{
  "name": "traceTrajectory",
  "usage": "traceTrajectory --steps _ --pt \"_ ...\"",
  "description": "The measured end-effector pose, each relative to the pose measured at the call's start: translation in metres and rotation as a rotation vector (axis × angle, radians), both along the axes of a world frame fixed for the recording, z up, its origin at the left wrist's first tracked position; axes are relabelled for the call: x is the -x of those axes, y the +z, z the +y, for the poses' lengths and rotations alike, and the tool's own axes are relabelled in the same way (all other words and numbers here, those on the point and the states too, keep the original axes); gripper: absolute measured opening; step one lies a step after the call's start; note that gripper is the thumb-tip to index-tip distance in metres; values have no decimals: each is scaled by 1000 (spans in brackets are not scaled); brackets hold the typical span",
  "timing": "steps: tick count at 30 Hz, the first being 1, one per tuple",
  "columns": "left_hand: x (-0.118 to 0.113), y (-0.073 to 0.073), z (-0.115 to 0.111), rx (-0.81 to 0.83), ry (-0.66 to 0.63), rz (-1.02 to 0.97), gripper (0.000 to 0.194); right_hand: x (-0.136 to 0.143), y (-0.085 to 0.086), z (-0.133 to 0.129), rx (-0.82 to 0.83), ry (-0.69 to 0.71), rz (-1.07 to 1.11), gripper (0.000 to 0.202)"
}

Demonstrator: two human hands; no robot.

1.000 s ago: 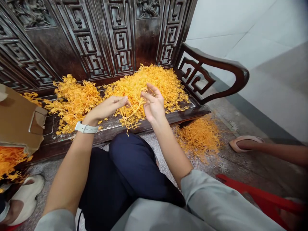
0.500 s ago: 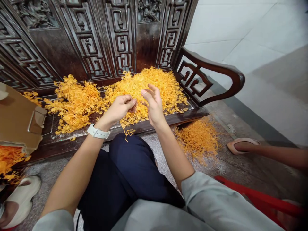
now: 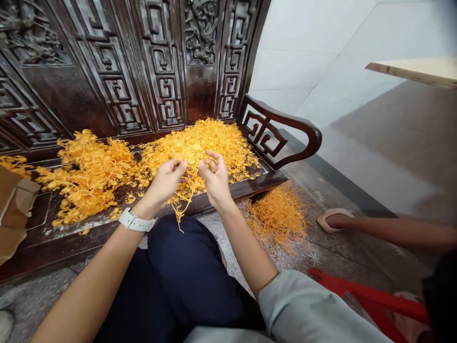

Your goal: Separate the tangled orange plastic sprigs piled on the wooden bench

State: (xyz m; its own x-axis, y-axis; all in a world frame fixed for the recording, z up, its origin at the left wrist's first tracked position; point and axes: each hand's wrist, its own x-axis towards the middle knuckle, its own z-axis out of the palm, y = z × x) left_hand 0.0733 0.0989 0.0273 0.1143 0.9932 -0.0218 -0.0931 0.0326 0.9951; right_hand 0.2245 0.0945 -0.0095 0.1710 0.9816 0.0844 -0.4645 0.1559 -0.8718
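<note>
Branched yellow-orange plastic piece (image 3: 183, 205) between both hands, above front edge of dark carved wooden desk (image 3: 255, 187).

Left hand (image 3: 166, 181), pale watch band (image 3: 137, 222) at wrist: grip pinched closed on the piece, thin forked stems dangling toward the navy-clad knee (image 3: 182, 247). Right hand (image 3: 218, 183): grip curled partly closed beside it; contact unclear. Piece glossy, spindly. Behind hands, broad mound of small yellow pieces (image 3: 221, 138); to the left, tangled yellow cluster (image 3: 89, 176), then torn brown cardboard box (image 3: 12, 200). Speckled grey floor (image 3: 357, 257) carries loose orange stem heap (image 3: 280, 214). Pale panelled wall (image 3: 296, 62) beyond armrest.
</note>
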Motion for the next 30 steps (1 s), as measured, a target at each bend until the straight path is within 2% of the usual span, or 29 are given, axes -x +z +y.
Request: traceTrajectory --steps 3,7,9,11,14,17,20,23,28,30 --pt "-3 -3 1 -12 -42 54 35 -10 5 0 143 124 86 45" --pt "-13 -2 -2 -132 -110 189 31 -23 11 6 73 212 -2 40" --pt "-22 -2 -5 -158 -137 193 23 -30 11 9 107 258 12 39" --pt "-31 -2 -8 -108 -133 121 18 -37 11 10 170 305 80 37" --pt "-36 -5 -10 60 -147 -33 19 -50 10 10 174 431 220 34" --pt "-34 -9 -7 187 -153 -146 24 -59 11 7 172 532 273 47" --pt "-32 -8 -6 247 -100 -182 29 -59 16 4 185 469 225 56" --pt "-33 -3 -9 273 -129 -175 32 -59 19 8 210 382 183 63" --pt "-17 0 -7 260 -178 -127 34 -78 9 28 139 21 10 62" --pt "-7 -4 -1 292 -148 -110 37 -83 4 34 80 -48 -101 62"
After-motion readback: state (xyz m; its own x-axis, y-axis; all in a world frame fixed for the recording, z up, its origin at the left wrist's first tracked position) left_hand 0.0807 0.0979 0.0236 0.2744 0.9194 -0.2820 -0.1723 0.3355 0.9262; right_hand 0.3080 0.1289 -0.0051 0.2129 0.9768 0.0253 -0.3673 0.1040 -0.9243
